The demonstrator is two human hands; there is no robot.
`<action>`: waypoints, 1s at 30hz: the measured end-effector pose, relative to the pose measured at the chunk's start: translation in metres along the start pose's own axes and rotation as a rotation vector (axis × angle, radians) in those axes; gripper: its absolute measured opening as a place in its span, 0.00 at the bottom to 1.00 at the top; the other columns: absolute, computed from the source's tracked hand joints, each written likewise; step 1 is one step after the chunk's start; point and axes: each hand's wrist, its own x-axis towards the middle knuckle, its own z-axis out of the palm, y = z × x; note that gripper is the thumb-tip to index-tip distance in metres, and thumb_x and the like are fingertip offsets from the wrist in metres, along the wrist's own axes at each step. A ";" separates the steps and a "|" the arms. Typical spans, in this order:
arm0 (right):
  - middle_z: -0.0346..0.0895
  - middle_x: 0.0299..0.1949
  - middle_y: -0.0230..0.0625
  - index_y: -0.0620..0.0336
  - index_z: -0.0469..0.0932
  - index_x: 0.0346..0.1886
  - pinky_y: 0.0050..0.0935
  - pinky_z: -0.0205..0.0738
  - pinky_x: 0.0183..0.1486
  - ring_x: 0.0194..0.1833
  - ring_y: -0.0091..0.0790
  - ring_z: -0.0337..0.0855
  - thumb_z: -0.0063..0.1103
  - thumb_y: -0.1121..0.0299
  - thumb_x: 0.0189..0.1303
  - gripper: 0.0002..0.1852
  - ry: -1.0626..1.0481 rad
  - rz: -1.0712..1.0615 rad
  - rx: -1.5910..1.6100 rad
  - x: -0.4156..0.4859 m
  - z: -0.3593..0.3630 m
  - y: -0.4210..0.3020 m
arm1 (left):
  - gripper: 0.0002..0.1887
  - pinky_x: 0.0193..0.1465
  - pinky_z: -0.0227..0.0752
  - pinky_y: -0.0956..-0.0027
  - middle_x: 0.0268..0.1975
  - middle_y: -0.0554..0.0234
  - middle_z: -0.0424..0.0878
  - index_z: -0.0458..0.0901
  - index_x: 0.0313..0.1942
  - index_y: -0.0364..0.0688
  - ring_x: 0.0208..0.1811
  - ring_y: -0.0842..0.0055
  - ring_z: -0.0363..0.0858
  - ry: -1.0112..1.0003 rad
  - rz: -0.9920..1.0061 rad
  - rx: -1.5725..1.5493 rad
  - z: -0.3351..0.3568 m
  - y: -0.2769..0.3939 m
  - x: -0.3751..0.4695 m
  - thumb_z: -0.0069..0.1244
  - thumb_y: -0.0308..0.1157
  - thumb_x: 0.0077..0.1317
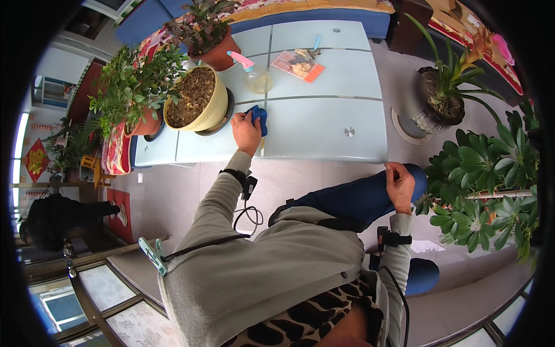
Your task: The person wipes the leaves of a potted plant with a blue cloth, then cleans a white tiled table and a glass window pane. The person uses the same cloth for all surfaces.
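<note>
My left hand (246, 133) grips a bunched blue cloth (259, 120) and presses it on the frosted glass table top (312, 126), near the front edge. Just left of it is a cream flowerpot (217, 102) full of soil, tilted in this view, on a dark saucer (227, 110). Beyond the cloth stands a clear spray bottle (259, 81) with a pink trigger head. My right hand (399, 186) is over my knee in dark blue trousers (347, 197), by the table's right front corner. Its fingers are curled in, and I see nothing held.
Leafy potted plants (134, 91) crowd the table's left end. A printed sheet (299, 65) with small items on it lies farther back. A bromeliad-like plant in a pot (438, 104) and a broad-leaved plant (485, 165) stand at right. A cable (249, 219) hangs by my left wrist.
</note>
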 end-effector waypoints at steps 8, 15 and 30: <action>0.85 0.28 0.38 0.62 0.86 0.40 0.28 0.76 0.32 0.24 0.28 0.81 0.66 0.68 0.67 0.07 0.008 -0.026 -0.055 0.001 0.001 -0.002 | 0.20 0.56 0.72 0.57 0.51 0.54 0.76 0.85 0.55 0.41 0.53 0.57 0.74 -0.032 0.194 -0.106 -0.004 0.026 -0.025 0.60 0.39 0.65; 0.83 0.27 0.36 0.62 0.85 0.40 0.27 0.75 0.32 0.24 0.26 0.79 0.66 0.69 0.67 0.07 -0.014 -0.011 -0.039 0.001 -0.001 0.001 | 0.18 0.53 0.74 0.56 0.48 0.52 0.79 0.88 0.51 0.40 0.50 0.56 0.77 0.143 -0.088 0.117 -0.034 -0.083 -0.060 0.59 0.40 0.65; 0.82 0.25 0.32 0.62 0.86 0.39 0.24 0.72 0.30 0.24 0.21 0.76 0.66 0.69 0.67 0.06 -0.007 -0.048 -0.036 0.002 0.001 0.000 | 0.19 0.57 0.71 0.55 0.49 0.50 0.78 0.85 0.52 0.38 0.52 0.54 0.75 0.167 -0.200 0.046 -0.043 -0.087 -0.075 0.59 0.39 0.65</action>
